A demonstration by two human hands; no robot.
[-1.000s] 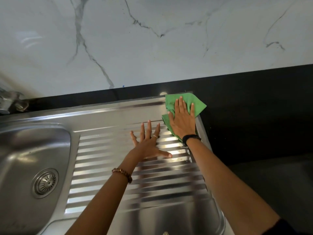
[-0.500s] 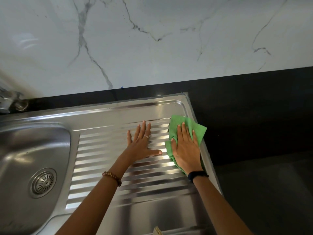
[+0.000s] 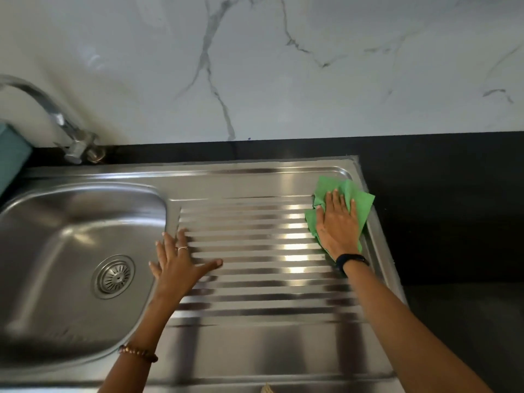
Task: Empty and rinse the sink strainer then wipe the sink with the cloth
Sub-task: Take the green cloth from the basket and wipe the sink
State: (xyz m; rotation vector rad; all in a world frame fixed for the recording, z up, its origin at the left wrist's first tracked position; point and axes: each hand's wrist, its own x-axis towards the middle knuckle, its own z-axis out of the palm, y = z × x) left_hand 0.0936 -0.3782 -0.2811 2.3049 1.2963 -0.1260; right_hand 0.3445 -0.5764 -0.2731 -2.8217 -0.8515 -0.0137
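Observation:
A steel sink [image 3: 71, 211] with a ribbed drainboard [image 3: 255, 279] fills the lower view. The round strainer [image 3: 114, 277] sits in the drain of the basin at the left. My right hand [image 3: 337, 225] presses flat on a green cloth [image 3: 357, 194] at the drainboard's far right corner. My left hand [image 3: 178, 265] lies flat with fingers spread on the ribs beside the basin's right rim, holding nothing.
A chrome faucet [image 3: 56, 117] rises at the back left, next to a teal object [image 3: 11, 154] at the left edge. A marble wall [image 3: 283, 66] stands behind. Black countertop [image 3: 453, 208] runs to the right of the sink.
The view has swung left, so basin and faucet show fully. My right hand keeps the cloth moving along the drainboard's right edge, now near its far corner. My left hand sits closer to the basin.

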